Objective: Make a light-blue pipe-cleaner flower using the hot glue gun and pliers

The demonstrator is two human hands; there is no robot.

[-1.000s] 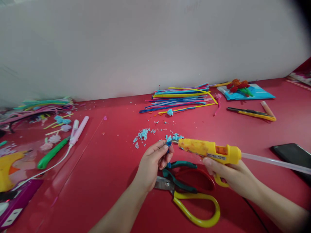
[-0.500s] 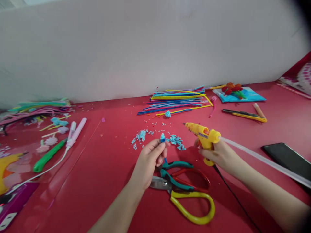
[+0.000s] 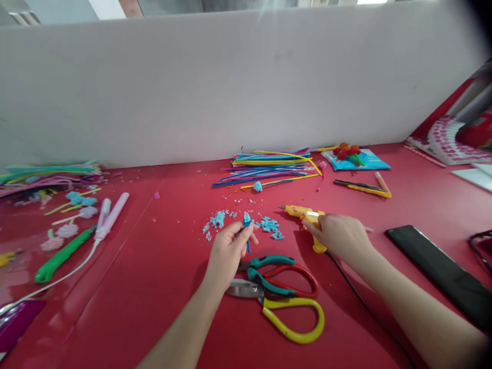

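My left hand (image 3: pixel 227 250) pinches a small blue pipe-cleaner piece (image 3: pixel 247 221) between thumb and fingers, just above the red table (image 3: pixel 161 287). My right hand (image 3: pixel 340 236) rests on a yellow hot glue gun (image 3: pixel 302 212) that lies on the table, nozzle pointing left; its black cord (image 3: pixel 357 297) trails toward me. Light blue fuzz scraps (image 3: pixel 269 225) lie between the two hands. Scissors with yellow handles (image 3: pixel 294 320), red-handled scissors (image 3: pixel 294 279) and teal-handled pliers (image 3: pixel 265 269) lie just below my left hand.
A bundle of coloured pipe cleaners (image 3: pixel 269 164) lies by the white back wall. A utility knife (image 3: pixel 361 188), a blue sheet with red flowers (image 3: pixel 353 156) and a black phone (image 3: pixel 442 271) are at right. Pink tool (image 3: pixel 111 218), green-handled tool (image 3: pixel 61 253) and more pipe cleaners (image 3: pixel 46 174) lie at left.
My right hand carried the glue gun away from the blue piece and lowered it onto the table. The left hand keeps hold of the blue piece. The view tilted upward.
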